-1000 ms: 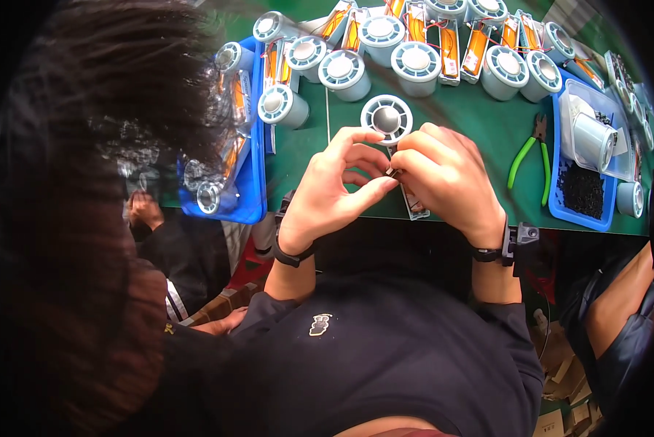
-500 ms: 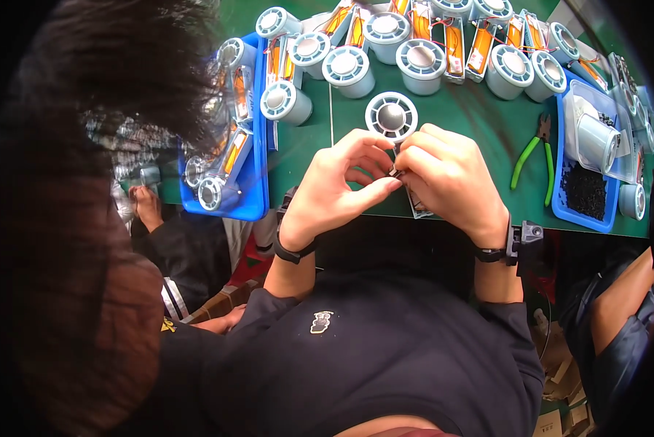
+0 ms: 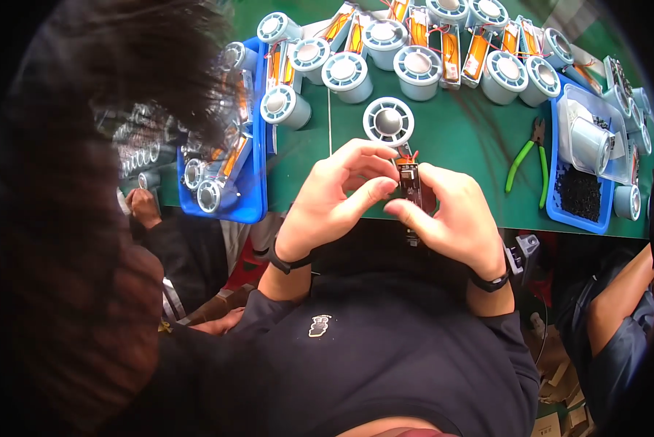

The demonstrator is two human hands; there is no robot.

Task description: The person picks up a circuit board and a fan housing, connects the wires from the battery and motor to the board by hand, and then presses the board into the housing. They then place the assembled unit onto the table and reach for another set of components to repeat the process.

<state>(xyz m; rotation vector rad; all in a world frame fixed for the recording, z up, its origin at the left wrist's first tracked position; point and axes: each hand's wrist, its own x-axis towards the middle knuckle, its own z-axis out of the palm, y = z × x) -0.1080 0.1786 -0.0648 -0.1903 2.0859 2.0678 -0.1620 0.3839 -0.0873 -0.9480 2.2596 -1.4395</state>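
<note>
A narrow black circuit board (image 3: 410,183) with red wires at its far end lies lengthwise between my hands. My right hand (image 3: 454,211) is closed round it, thumb over its near part and fingers mostly hidden beneath. My left hand (image 3: 341,197) is curled, thumb and fingertips meeting at the board's left edge. Just beyond the fingers stands a pale blue round housing (image 3: 389,121) with a spoked rim and a silver centre. Between it and the board, a bit of orange shows; how they join is hidden.
Several similar housings (image 3: 347,71) and open handles with orange parts line the table's back. Green-handled pliers (image 3: 529,156) lie at right, beside a blue tray (image 3: 588,221) with small black parts. Another blue tray (image 3: 260,167) stands left. Co-workers are on both sides.
The black board has come into view between my hands, its face up. My right hand has turned and lowered, its thumb now along the board. The left thumb and fingers have shifted slightly.
</note>
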